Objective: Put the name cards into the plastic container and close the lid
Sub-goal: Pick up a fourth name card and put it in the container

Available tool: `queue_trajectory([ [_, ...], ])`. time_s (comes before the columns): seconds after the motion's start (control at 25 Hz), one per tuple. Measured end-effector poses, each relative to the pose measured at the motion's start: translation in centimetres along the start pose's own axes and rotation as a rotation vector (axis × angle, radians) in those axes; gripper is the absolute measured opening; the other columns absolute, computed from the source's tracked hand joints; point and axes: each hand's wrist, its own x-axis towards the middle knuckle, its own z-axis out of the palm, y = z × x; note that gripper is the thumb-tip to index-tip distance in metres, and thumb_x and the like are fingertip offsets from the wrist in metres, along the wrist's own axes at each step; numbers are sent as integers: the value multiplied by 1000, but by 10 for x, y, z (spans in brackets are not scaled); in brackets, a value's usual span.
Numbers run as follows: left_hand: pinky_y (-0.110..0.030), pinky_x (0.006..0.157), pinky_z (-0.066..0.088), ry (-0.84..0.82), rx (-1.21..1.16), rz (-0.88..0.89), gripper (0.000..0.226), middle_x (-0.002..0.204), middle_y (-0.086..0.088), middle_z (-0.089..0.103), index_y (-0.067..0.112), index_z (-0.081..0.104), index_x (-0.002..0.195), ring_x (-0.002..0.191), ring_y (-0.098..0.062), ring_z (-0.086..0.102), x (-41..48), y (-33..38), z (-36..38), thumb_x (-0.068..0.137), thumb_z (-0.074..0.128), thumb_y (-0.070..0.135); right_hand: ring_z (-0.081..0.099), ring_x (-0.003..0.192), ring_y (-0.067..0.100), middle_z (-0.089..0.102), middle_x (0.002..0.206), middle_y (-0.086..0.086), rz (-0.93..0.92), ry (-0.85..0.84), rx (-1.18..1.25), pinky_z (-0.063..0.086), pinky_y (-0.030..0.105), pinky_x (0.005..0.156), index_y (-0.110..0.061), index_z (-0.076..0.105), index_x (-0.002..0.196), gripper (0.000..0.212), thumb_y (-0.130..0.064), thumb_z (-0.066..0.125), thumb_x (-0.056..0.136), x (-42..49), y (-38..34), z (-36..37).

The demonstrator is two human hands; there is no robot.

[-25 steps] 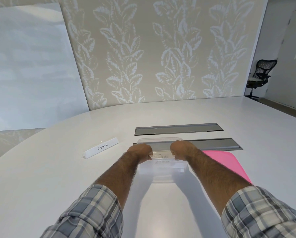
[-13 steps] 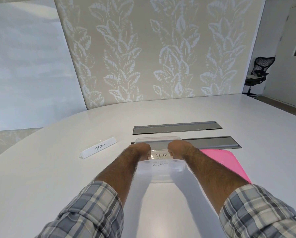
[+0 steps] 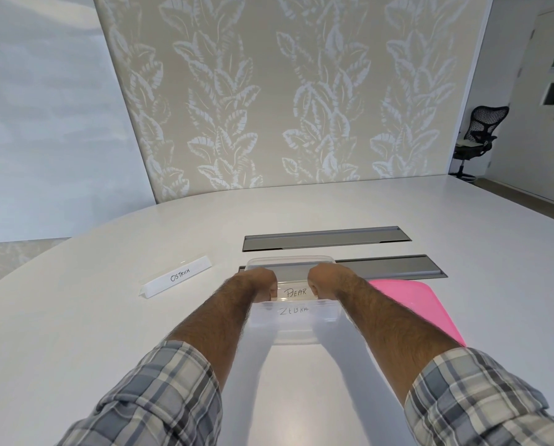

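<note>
A white oval table (image 3: 76,333) fills the lower frame beneath a leaf-patterned wall, with two grey cable hatches at centre. At centre frame, the left hand (image 3: 259,284) and the right hand (image 3: 325,281) are curled inward at the two ends of the card marked BEAR (image 3: 296,291), each appearing to pinch one end; the fingertips themselves are hidden behind the knuckles, so the exact grip cannot be confirmed. The BEAR card lies with its long axis running left to right across the frame, inside the clear plastic container (image 3: 296,326), which sits between the forearms just below the nearer hatch. A second card, marked ZEBRA (image 3: 294,310), is visible through the container's near wall, just below the BEAR card and parallel to it. The card marked OSTRICH (image 3: 176,280) remains on the table at centre left, well apart from the container, its long axis angled from lower left to upper right; it lies to the left of the left hand, which is therefore judged the nearer hand for fetching it. The pink lid (image 3: 411,304) lies flat at centre right, just beside the right forearm and partly hidden by it, not yet on the container.
</note>
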Motion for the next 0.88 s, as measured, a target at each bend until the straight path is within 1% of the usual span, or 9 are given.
queue_trajectory([
  [0.12, -27, 75, 48, -16, -14, 3, 10, 84, 3, 63, 22, 71, 87, 82, -20, 57, -3, 2, -2, 85, 66, 14, 65, 95, 27, 72, 103, 10, -11, -18, -1, 52, 33, 76, -5, 71, 97, 26, 2, 49, 85, 1, -1, -1],
  [0.24, -30, 85, 52, -1, -64, 1, 23, 91, 2, 65, 13, 76, 100, 88, -18, 59, -6, 2, -2, 87, 58, 6, 63, 89, 26, 67, 93, 9, -14, -17, -5, 51, 33, 74, -7, 69, 92, 23, 3, 49, 85, 1, -1, -2],
  [0.32, -31, 91, 53, 21, -103, 3, 29, 101, -1, 72, 11, 76, 105, 98, -20, 64, -10, 1, -1, 88, 54, 2, 66, 96, 27, 69, 97, 8, -15, -21, 1, 54, 34, 76, -4, 70, 95, 22, 3, 52, 84, 2, -2, -3],
  [0.4, -32, 94, 53, 36, -162, 2, 28, 109, -2, 74, 11, 76, 105, 106, -19, 66, -15, 0, -1, 89, 55, 2, 67, 101, 28, 72, 106, 9, -11, -35, 11, 56, 36, 81, -4, 70, 99, 19, 0, 60, 84, 3, -4, -5],
  [0.52, -35, 92, 55, 125, -277, -33, 20, 106, 7, 73, 23, 76, 98, 103, -16, 65, -27, -2, -4, 89, 60, 17, 66, 103, 28, 70, 109, 7, 12, -17, 63, 55, 38, 85, -8, 70, 103, 22, -14, 72, 82, 3, -9, -13],
  [0.6, -35, 85, 56, 282, -291, -65, 18, 102, 9, 71, 29, 73, 94, 96, -16, 65, -41, -7, -9, 91, 56, 32, 63, 107, 26, 67, 116, 5, 12, 55, 80, 53, 39, 90, -11, 66, 112, 29, -26, 69, 87, 1, -14, -18],
  [0.72, -32, 75, 51, 489, -209, -106, 31, 100, 2, 71, 25, 69, 100, 93, -22, 66, -64, -20, -16, 99, 47, 46, 58, 116, 25, 61, 129, 5, 10, 189, 144, 50, 42, 95, -14, 56, 127, 42, -38, 58, 92, 0, -25, -28],
  [0.8, -34, 84, 51, 540, -178, -126, 35, 115, 1, 69, 25, 67, 114, 106, -22, 64, -79, -37, -17, 101, 44, 47, 53, 124, 26, 54, 138, 6, -17, 236, 187, 47, 44, 99, -13, 48, 136, 54, -45, 56, 93, 1, -38, -38],
  [0.88, -36, 104, 42, 529, -155, -140, 42, 142, -1, 56, 22, 59, 133, 130, -23, 51, -91, -59, -14, 101, 44, 46, 41, 137, 27, 42, 150, 7, -56, 269, 197, 42, 47, 106, -11, 37, 146, 67, -50, 54, 94, 0, -54, -48],
])
